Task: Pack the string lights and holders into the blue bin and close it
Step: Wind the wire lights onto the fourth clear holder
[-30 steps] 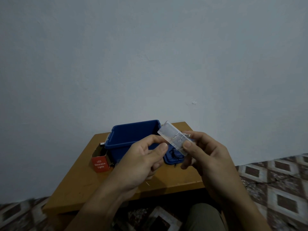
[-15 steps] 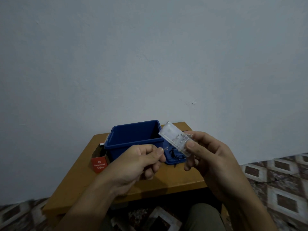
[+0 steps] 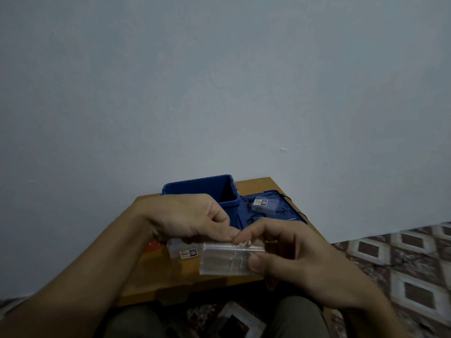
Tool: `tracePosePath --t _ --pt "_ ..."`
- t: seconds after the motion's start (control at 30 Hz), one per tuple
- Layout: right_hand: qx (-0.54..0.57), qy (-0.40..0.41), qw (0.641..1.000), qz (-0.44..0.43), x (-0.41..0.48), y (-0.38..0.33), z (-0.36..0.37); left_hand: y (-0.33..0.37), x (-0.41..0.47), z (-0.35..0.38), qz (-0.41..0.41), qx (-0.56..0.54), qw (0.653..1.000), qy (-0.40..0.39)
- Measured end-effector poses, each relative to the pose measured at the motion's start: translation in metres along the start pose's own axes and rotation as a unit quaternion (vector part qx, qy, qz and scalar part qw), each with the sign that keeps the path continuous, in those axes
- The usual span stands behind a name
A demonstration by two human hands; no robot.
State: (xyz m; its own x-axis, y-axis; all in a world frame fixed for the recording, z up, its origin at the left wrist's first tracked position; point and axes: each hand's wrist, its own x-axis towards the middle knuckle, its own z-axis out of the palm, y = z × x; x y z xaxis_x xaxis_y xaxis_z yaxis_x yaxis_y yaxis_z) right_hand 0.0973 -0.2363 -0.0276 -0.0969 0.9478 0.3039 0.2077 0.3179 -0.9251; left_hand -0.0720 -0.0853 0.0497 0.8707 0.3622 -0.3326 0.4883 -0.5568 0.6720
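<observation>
In the head view, the right hand (image 3: 292, 254) grips a clear rectangular plastic holder (image 3: 224, 261) above the near edge of the brown wooden table (image 3: 175, 274). Its thumb presses the front face and its fingers curl over the top. The left hand (image 3: 185, 215) is curled, with thumb and forefinger tips pinching at the holder's upper edge. Thin string-light wire (image 3: 235, 254) shows faintly through the plastic there; whether they nip wire or plastic I cannot tell.

The open blue plastic bin (image 3: 195, 189) stands at the table's far side, behind the hands. Its flat blue lid (image 3: 290, 213) lies just beside it on the right, with a second clear holder (image 3: 264, 203) on top. A third clear holder (image 3: 185, 251) lies on the table under the left hand, near a red card (image 3: 153, 245).

The step looks like tucking wire into the held holder. The right grip should stay steady while the left feeds every loose strand inside, so nothing catches at the edge or trails on the way to the bin.
</observation>
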Motion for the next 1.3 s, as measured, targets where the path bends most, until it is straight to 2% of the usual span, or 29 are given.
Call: tracePosePath --t 0.17,0.3,0.5,0.67,0.87,1.13,1.23,1.3 --pt "-0.196 0.094 0.976 0.020 0.002 -0.002 0.006 0.020 0.002 0.002 -0.032 0.082 0.990 0.106" --pt "-0.261 0.162 0.952 0.003 0.006 -0.003 0.014 0.024 0.003 0.006 -0.031 0.090 0.980 0.175" --pt "-0.315 0.250 0.915 -0.038 0.012 0.001 0.020 0.029 0.002 0.018 0.013 0.032 0.961 0.276" --pt "-0.372 0.308 0.872 -0.081 0.015 0.009 0.021 0.028 -0.004 0.042 0.074 -0.131 0.939 0.308" --pt "-0.389 0.330 0.855 -0.095 0.018 0.015 0.019 0.021 0.000 0.063 0.090 -0.258 0.891 0.363" --pt "-0.366 0.364 0.849 -0.112 0.019 0.018 0.020 0.010 0.006 0.067 0.052 -0.298 0.902 0.308" --pt "-0.301 0.377 0.869 -0.106 0.019 0.017 0.021 0.009 0.007 0.064 0.074 -0.312 0.904 0.282" --pt "-0.249 0.373 0.888 -0.105 0.018 0.016 0.020 0.007 0.009 0.064 0.080 -0.299 0.905 0.292"
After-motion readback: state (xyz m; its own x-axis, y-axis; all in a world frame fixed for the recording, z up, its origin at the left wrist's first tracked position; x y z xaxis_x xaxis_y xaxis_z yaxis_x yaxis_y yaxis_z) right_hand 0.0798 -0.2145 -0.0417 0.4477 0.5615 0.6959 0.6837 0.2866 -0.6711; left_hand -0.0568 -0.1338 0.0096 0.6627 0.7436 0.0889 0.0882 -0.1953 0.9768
